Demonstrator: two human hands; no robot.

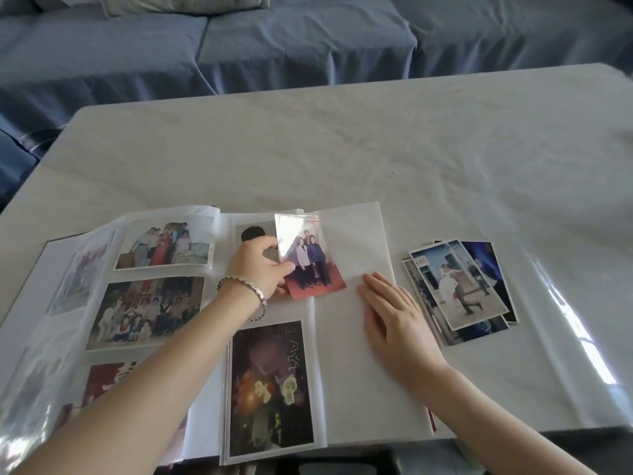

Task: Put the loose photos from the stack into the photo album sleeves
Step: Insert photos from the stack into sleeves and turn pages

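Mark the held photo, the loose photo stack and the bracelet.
held photo [309, 257], head view, middle of the print
loose photo stack [458, 284], head view, centre of the top photo
bracelet [244, 282], head view, links across the left wrist

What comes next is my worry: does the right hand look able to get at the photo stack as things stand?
Probably yes: the right hand lies flat on the album page, holding nothing, and the photo stack sits uncovered just to its right with nothing between them.
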